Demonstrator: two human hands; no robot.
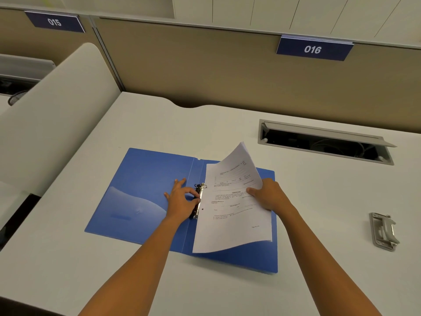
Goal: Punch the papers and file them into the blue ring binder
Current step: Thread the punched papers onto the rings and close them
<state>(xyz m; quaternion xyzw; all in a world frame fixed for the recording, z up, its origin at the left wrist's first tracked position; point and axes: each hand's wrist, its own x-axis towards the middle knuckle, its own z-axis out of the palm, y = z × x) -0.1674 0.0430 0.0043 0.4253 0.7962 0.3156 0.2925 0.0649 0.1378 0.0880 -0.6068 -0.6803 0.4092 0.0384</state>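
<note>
The blue ring binder (139, 190) lies open and flat on the white desk. Its metal ring mechanism (198, 200) runs along the spine. A stack of printed papers (232, 215) lies over the right cover, its far corner curled up off the binder. A punched hole shows near the left edge of the sheets, beside the rings. My left hand (181, 199) rests on the left cover, thumb and forefinger pinching the ring mechanism. My right hand (270, 195) grips the right edge of the papers, thumb on top.
A grey hole punch (383, 231) sits on the desk to the right. An open cable hatch (325, 142) is set into the desk behind the binder. A beige partition (205, 71) closes the back, and a curved white divider (57, 115) stands at the left.
</note>
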